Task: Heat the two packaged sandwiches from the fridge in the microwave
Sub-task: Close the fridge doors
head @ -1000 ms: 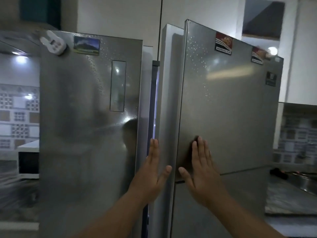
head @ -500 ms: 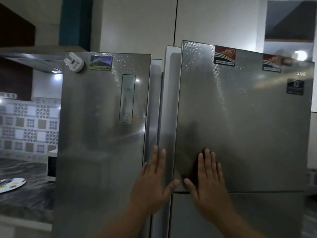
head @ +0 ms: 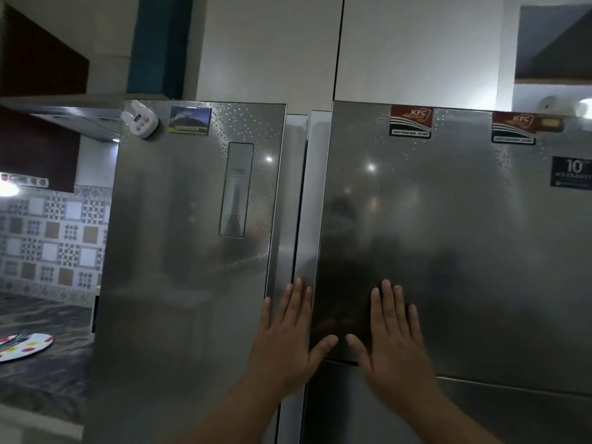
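Note:
A steel two-door fridge fills the view. Its left door [head: 192, 251] and right door [head: 448, 235] stand nearly flush, with a thin dark gap between them. My left hand [head: 288, 338] lies flat with straight fingers on the left door's inner edge, beside the gap. Flat on the right door, next to it, presses my right hand [head: 394, 341], fingers spread. Neither hand holds anything. No sandwiches show, and the microwave is not in sight.
A dark marble counter [head: 48, 373] runs to the left of the fridge, with a spotted plate [head: 22, 346] holding cutlery. Patterned wall tiles [head: 54, 238] and a range hood [head: 73, 113] are behind it. Magnets and stickers dot the doors.
The right door has swung in from ajar to nearly flush under my flat hands, and the lit gap has gone dark. My view has shifted upward and left.

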